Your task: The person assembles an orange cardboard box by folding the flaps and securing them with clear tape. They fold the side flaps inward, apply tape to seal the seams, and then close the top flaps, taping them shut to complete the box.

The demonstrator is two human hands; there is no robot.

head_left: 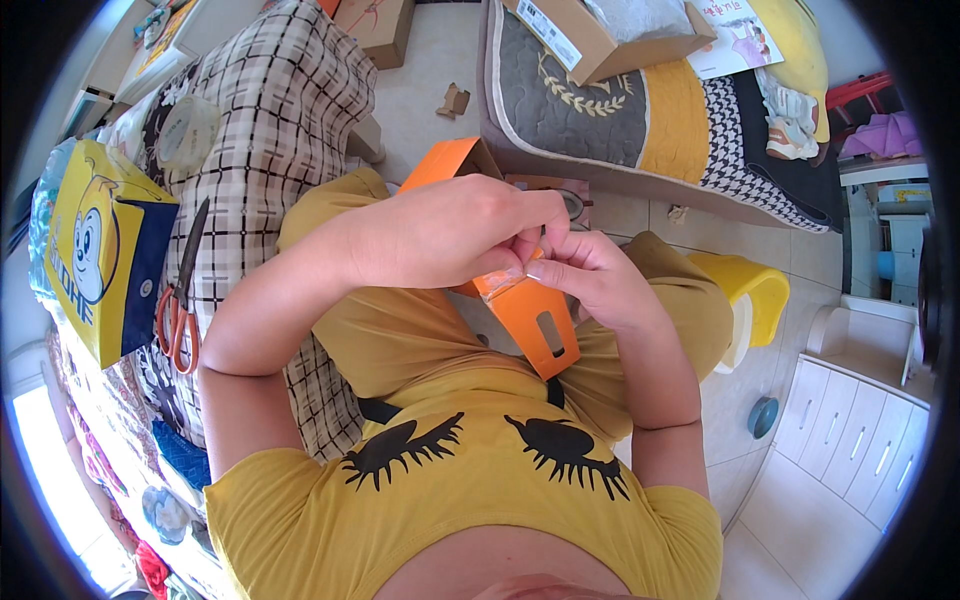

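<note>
An orange cardboard box (530, 315) stands between my knees, its near flap pierced by a long handle slot. Shiny clear tape seems to lie along the fold above that slot. Over this fold, my left hand (440, 232) has its fingers curled in a pinch. Facing it, my right hand (600, 277) is closed, with thumb and forefinger pressed together at the same spot. The fingertips of both hands meet there and hide what is between them. Part of the box's far side rises beyond my left hand.
Orange-handled scissors (180, 310) lie on the checked cloth (265, 110) at my left, beside a yellow and blue package (105, 255). A padded bench (590, 115) ahead bears an open carton (610, 40). To the right are a yellow plastic stool (755, 300) and white drawers (850, 430).
</note>
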